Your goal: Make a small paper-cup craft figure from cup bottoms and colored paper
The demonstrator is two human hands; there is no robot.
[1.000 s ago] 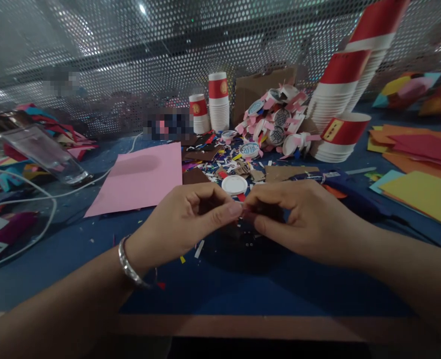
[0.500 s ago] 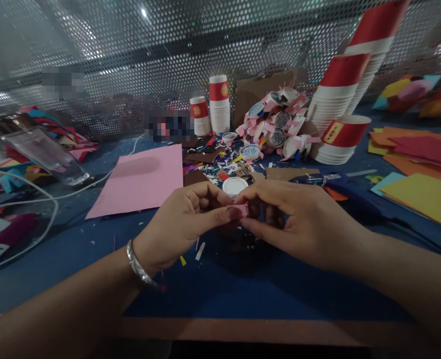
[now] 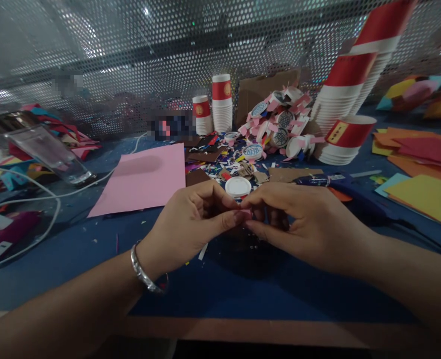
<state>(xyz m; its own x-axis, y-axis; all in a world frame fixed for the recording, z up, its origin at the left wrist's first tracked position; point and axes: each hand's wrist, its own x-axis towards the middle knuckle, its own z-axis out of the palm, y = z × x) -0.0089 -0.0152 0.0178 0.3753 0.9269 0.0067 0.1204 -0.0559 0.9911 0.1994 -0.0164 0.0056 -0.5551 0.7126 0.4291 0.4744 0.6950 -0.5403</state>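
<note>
My left hand (image 3: 201, 214) and my right hand (image 3: 299, 219) meet above the near part of the blue table. Both pinch a small piece of pink paper (image 3: 246, 213) between thumb and fingers, and most of it is covered by the fingertips. Just beyond the fingers lies a round white disc (image 3: 238, 186) with a raised rim. A pink paper sheet (image 3: 145, 179) lies flat to the left of my left hand. Behind my right hand rests a dark blue tool (image 3: 351, 199) with a cord, perhaps a glue gun.
Paper-cup stacks (image 3: 222, 102) stand at the back, taller ones (image 3: 340, 94) at the right. Between them is a heap of white discs with pink paper pieces (image 3: 276, 122). Paper scraps (image 3: 239, 167) litter the middle. Coloured sheets (image 3: 426, 199) lie right; a glass jar (image 3: 52, 149) and white cable (image 3: 58, 214) left.
The pink paper piece shows less between my fingertips, as my fingers have closed further over it. The whole view has shifted slightly, with my hands still together.
</note>
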